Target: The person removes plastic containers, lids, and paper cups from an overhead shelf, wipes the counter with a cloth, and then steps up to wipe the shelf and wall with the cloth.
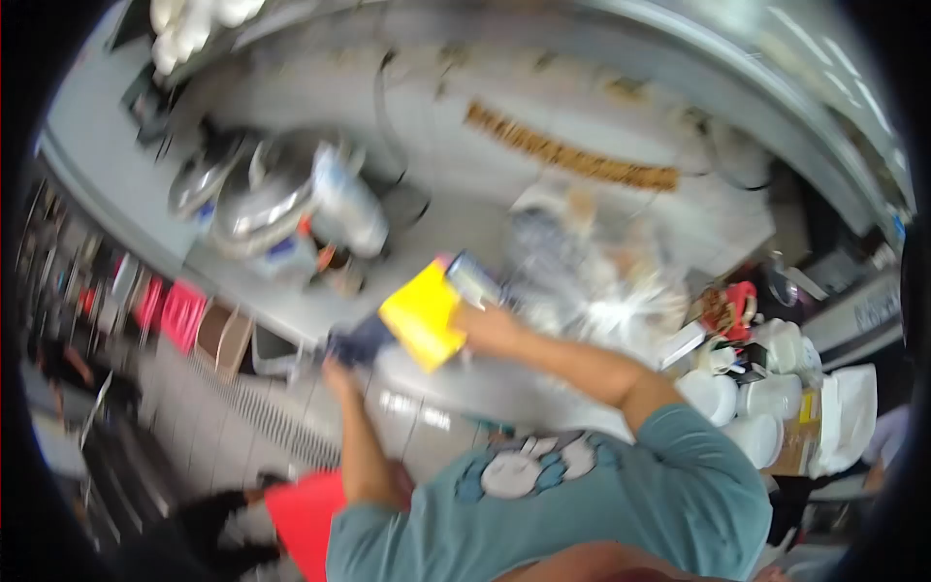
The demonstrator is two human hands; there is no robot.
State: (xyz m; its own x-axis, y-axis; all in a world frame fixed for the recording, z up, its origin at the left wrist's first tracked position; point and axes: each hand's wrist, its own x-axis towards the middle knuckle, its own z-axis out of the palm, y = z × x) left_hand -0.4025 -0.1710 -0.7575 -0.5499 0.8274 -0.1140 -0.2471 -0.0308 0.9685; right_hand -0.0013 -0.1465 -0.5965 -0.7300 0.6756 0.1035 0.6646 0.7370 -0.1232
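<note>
My right hand (490, 330) is closed on the edge of a flat yellow piece (424, 312), perhaps a cloth or packet; the blur hides which. Just beyond its fingers is a small blue-and-silver item (473, 278), and I cannot tell whether the hand touches it. Over at the counter's front edge, my left hand (339, 378) has its fingers closed at a dark navy, crumpled piece that looks like cloth (364, 341). This dark piece reaches up to the yellow piece and is partly hidden behind it.
Large lidded metal pots (257, 199) stand at the back left of the counter (446, 218). Clear plastic bags (606, 281) lie to the right, near white tubs (761, 407). Pink and brown bins (221, 339) stand below on the left. Another person in dark clothes (194, 533) is at lower left.
</note>
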